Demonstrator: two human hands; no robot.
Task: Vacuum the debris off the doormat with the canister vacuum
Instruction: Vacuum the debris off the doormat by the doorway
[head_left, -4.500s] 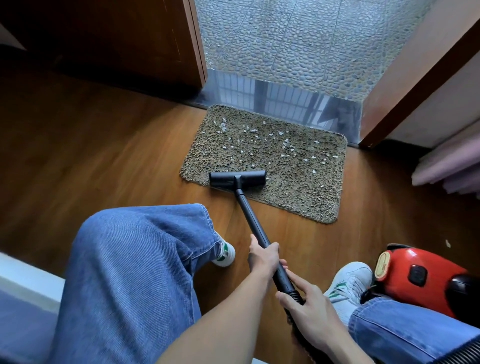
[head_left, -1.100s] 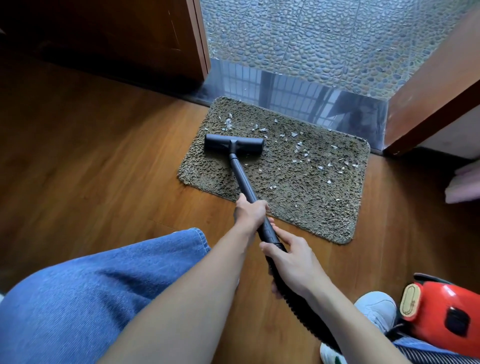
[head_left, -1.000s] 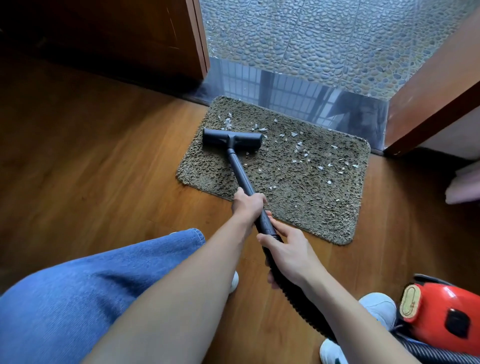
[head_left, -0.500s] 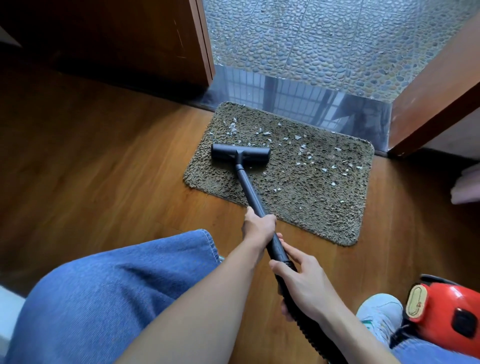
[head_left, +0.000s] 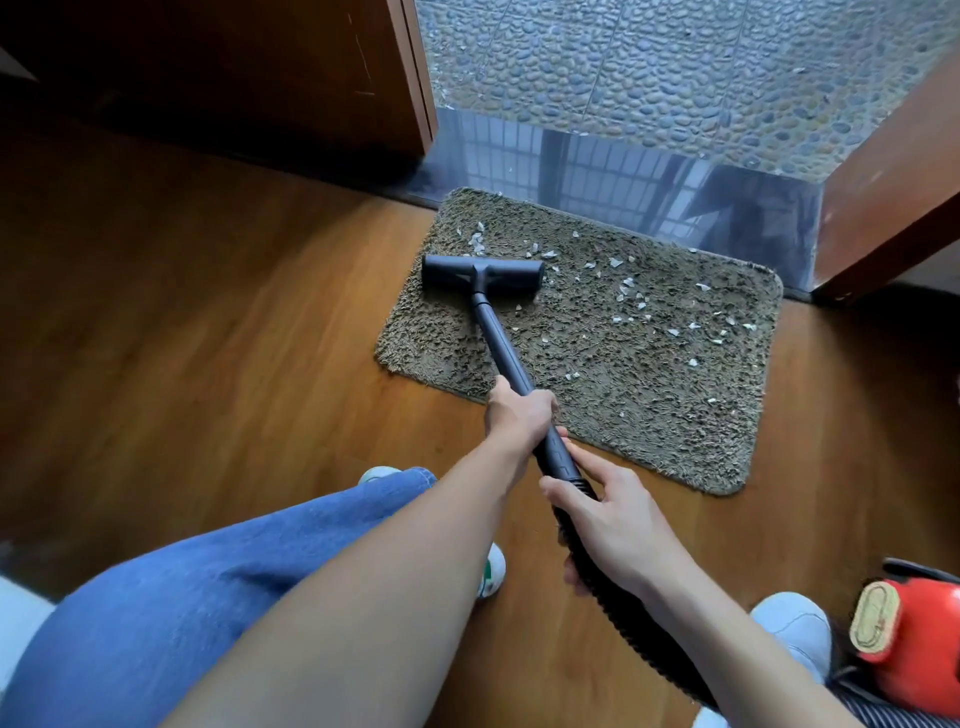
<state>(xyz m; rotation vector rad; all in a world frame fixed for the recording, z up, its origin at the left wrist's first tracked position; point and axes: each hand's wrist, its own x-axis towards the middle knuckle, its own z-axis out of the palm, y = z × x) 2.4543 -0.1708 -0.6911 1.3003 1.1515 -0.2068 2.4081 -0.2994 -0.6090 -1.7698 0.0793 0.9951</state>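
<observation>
A brown shaggy doormat (head_left: 649, 395) lies on the wooden floor before a doorway. Small white debris bits (head_left: 631, 293) are scattered over its far and right parts. The black floor nozzle (head_left: 483, 273) rests on the mat's far left area, joined to a black wand (head_left: 501, 345). My left hand (head_left: 519, 413) grips the wand near the mat's front edge. My right hand (head_left: 610, 525) holds the ribbed hose end just behind it. The red canister vacuum (head_left: 914, 634) sits at the bottom right, partly cut off.
A dark wooden door (head_left: 260, 78) stands at the far left and a wooden frame (head_left: 893, 197) at the right. A glossy threshold (head_left: 623, 176) and pebble paving lie beyond the mat. My jeans leg (head_left: 208, 587) and white shoes (head_left: 795, 629) fill the foreground.
The nozzle slid from the mat's front edge up to its far left part, drew back a little, and now sits far left again. Both hands kept their grip.
</observation>
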